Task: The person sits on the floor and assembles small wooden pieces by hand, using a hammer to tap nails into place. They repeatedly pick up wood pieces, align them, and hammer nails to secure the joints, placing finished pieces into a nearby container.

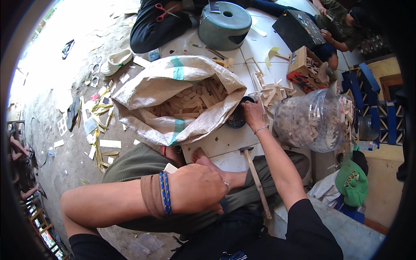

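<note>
My left hand (197,188) rests curled over my foot and folded leg, with a small pale piece just showing behind the wrist; blue and brown bands circle that wrist. My right hand (252,113) reaches forward, its fingers on a small dark round container (236,122) beside the open woven sack (173,86). The sack is full of small wooden pieces (195,102). A hammer (255,180) with a wooden handle lies on the white board next to my right forearm.
A clear plastic jar (310,121) of wood bits lies on its side at right. Loose wooden sticks (271,91), a teal stool (224,25) and a wooden box (305,63) sit further back. Two other people sit beyond. A green cap (352,182) lies at lower right.
</note>
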Tool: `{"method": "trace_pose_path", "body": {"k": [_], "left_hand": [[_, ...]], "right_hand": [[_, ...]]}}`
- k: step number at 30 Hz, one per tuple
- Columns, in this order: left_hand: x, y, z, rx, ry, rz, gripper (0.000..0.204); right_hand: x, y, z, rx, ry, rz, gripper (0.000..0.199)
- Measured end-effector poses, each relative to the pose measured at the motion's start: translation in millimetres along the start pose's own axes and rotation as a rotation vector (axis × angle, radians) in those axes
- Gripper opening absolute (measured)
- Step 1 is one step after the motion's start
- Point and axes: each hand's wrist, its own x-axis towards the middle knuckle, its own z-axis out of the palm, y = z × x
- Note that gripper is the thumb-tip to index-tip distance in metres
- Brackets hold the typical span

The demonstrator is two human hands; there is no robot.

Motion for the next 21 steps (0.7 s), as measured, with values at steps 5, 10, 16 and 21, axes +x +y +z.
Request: {"method": "trace_pose_path", "body": {"k": [5,10,16,21], "left_hand": [[6,-6,4,-0.042,0.021,0.022,0.043],[20,-16,11,-0.104,0.097,-0.028,0.046],[41,-43,34,-0.092,-0.034,-0.145,0.049],[110,-94,45,0.114,0.101,-0.143,0.051]], "right_hand": [[5,-11,18,-0.096,-0.012,0.036,0.014],[7,-12,1,0.126,0.043,0.151,0.01],[-12,-3,-25,0.71,0.002,0.376,0.022],[-28,4,-13,1.031,0.115,0.466,0.026]]}}
